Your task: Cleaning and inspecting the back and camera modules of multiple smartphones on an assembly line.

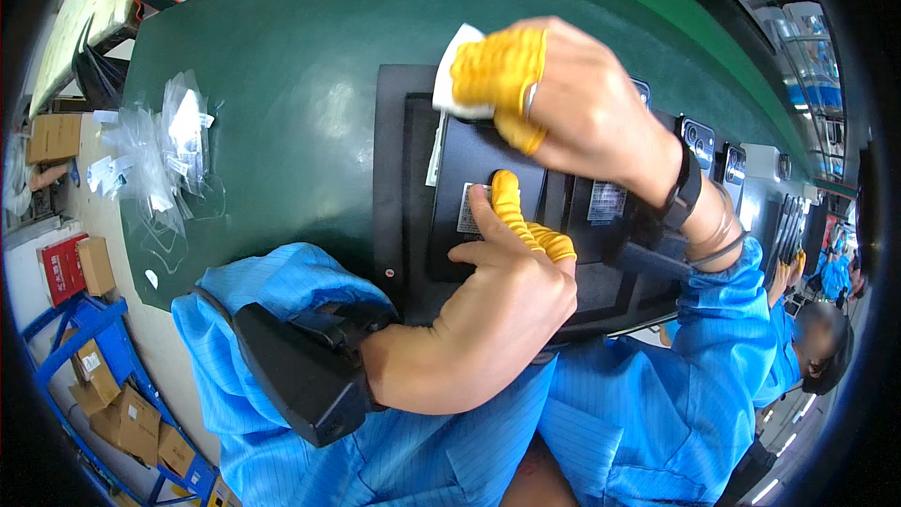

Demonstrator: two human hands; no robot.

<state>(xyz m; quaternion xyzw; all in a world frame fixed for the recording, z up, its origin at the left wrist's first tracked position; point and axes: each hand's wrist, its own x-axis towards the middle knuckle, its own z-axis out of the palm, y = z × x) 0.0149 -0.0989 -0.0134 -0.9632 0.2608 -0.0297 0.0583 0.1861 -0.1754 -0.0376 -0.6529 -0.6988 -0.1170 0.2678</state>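
Note:
My right hand (pixel 577 99), yellow finger cots on its fingers, is closed on a white wipe or folded sheet (pixel 455 70) at the far end of a flat black box-like panel (pixel 493 145). The hand is somewhat blurred. My left hand (pixel 507 291) rests on the same panel, its thumb and a yellow-cotted finger stretched out and apart beside a white printed label (pixel 467 211). Its other fingers are partly hidden. The panel lies in a recess of a black tray (pixel 394 150). A slip of white paper (pixel 435 155) shows along the panel's left edge.
A second labelled black piece (pixel 607 202) lies to the right. Phones (pixel 696 138) line the green table (pixel 300 66) further right. Clear plastic film (pixel 178 145) is heaped at left. Cartons (pixel 131 422) stand on a blue rack (pixel 80 343). A co-worker (pixel 784 338) sits at far right.

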